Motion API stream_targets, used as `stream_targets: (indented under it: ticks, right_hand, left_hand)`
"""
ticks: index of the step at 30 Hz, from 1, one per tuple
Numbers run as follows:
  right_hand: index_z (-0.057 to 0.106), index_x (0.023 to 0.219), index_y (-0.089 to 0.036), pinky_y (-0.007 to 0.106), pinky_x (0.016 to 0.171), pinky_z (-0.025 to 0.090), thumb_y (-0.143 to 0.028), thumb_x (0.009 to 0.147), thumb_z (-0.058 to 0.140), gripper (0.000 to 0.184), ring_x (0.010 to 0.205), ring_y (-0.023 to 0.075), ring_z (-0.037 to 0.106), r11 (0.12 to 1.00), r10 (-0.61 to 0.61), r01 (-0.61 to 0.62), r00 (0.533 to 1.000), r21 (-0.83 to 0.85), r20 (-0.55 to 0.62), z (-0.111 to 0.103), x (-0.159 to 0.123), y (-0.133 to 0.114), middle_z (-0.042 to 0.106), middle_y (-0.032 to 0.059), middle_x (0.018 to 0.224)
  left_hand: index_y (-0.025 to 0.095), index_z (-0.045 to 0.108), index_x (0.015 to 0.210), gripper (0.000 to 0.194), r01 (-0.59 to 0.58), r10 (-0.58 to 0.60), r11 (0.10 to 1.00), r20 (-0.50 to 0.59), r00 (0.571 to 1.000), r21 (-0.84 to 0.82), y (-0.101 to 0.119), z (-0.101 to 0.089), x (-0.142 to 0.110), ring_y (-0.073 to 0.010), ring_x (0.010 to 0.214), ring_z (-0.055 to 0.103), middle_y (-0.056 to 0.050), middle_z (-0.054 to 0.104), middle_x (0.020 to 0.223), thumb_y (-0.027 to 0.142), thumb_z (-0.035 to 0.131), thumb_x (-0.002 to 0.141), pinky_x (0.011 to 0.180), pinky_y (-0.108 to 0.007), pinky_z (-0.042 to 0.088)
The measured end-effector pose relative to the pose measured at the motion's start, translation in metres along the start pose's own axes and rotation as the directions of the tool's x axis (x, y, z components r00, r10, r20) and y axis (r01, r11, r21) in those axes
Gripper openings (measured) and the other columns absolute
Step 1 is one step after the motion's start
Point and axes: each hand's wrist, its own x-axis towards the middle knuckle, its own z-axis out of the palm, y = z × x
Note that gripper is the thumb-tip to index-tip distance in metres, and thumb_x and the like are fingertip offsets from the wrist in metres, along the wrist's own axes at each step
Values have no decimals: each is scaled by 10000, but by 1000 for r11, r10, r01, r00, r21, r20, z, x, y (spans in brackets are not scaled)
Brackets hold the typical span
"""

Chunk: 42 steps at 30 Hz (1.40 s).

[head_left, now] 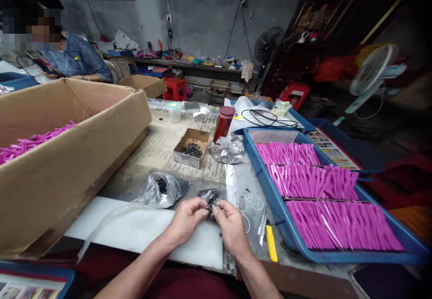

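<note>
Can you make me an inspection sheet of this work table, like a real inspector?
Surface: worn table, white board at the near edge.
Job's things: small dark item at the fingertips; open box and plastic bag with black bits; pink pieces in a blue tray.
Clutter: yellow-handled tool, red cylinder, crumpled plastic.
Hands: left and right close together, pinching; exact grip unclear.
Cables: black one coiled beyond the tray.
Surroundings: person at far left, red stool, pale fan.

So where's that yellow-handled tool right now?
In the head view, the yellow-handled tool lies right of the right hand, beside the blue tray.
</note>
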Motion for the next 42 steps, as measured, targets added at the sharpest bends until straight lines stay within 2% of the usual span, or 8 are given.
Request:
stream_targets:
  ticks: [33, 42]
  right_hand:
    - [460, 618, -170, 198, 479, 329, -319, 701, 497, 174, 510, 90, 383, 1000, 18, -18, 999, 12, -35, 1, -2, 1, 416, -42, 552]
    - [469, 628, -168, 199, 480, 334, -325, 706, 491, 176, 517, 94, 382, 1000, -5, 4, 999, -5, -46, 3, -3, 5, 416, -35, 554]
  left_hand:
    - [136, 514, 618, 69, -5, 5, 1000, 3, 1000, -21, -2, 1, 0, -87, 541, 406, 38, 449, 550, 140, 463, 665, 528, -180, 345]
    - [142, 535, 614, 95, -30, 31, 998, -26, 999, 54, 0, 3, -3, -101, 569, 436, 23, 484, 564, 143, 458, 669, 548, -181, 360]
